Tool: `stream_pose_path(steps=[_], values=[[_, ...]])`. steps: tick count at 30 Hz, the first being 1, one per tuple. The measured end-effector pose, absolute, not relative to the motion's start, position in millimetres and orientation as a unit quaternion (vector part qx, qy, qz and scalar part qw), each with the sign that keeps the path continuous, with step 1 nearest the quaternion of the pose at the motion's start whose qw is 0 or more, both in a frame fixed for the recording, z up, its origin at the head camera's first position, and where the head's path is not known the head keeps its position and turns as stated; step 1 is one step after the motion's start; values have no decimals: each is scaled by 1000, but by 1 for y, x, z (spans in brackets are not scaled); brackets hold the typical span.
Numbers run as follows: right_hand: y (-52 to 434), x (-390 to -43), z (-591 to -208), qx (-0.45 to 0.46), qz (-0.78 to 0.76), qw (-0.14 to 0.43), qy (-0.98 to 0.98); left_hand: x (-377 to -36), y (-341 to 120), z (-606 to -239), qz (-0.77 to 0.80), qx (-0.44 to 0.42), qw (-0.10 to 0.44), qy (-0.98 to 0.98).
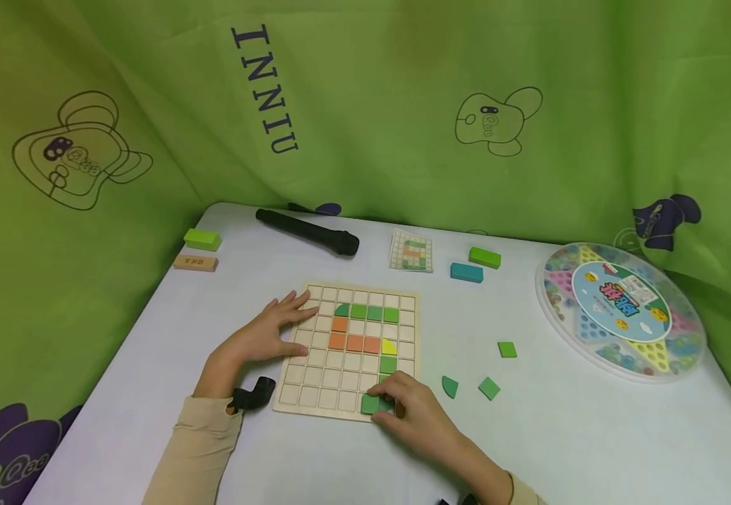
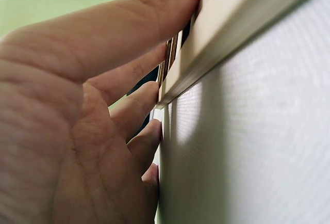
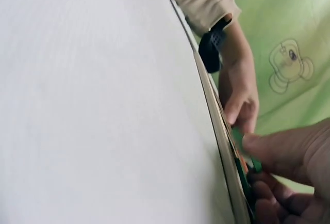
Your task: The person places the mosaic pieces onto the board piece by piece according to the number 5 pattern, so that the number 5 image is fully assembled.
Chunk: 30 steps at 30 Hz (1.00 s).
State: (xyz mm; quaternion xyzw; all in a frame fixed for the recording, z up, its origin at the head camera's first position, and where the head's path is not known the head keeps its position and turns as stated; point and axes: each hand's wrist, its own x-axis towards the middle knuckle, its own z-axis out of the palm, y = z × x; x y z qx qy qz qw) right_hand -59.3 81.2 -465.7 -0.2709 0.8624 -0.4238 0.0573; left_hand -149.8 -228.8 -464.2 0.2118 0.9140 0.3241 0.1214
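A wooden grid board (image 1: 311, 376) lies on the table in the head view. Green tiles run along one upper row, orange tiles (image 1: 354, 343) sit below them, and a yellow rounded tile (image 1: 389, 346) with a green square (image 1: 388, 365) under it stands at the right. My right hand (image 1: 417, 412) pinches a green square tile (image 1: 370, 404) between thumb and fingers over the bottom row; the tile's edge (image 3: 256, 164) shows in the right wrist view. My left hand (image 1: 264, 333) rests on the board's left edge, fingers spread, thumb on the border.
Right of the board lie a green quarter-circle tile (image 1: 450, 386) and two green squares (image 1: 489, 388). Behind it are a pattern card (image 1: 412, 251), a black microphone (image 1: 307, 233) and colored blocks (image 1: 467, 272). A round Chinese checkers case (image 1: 621, 312) lies at the far right.
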Motion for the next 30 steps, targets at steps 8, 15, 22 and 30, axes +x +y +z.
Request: stream_pose_path(steps=[8,15,22,30], values=[[76,-59,-473,-271,-413,35,869,-150,-229,-462,322,208,127,915],[74,-57,-473,-266,-387,37,882,-151,-227,-462,323,213,127,913],[76,-56,-474,-272,-407,17,872,-152,-228,-463,325,216,127,912],[98,-60,-463,-245,-417,3,875,-151,-228,-463,328,218,127,910]])
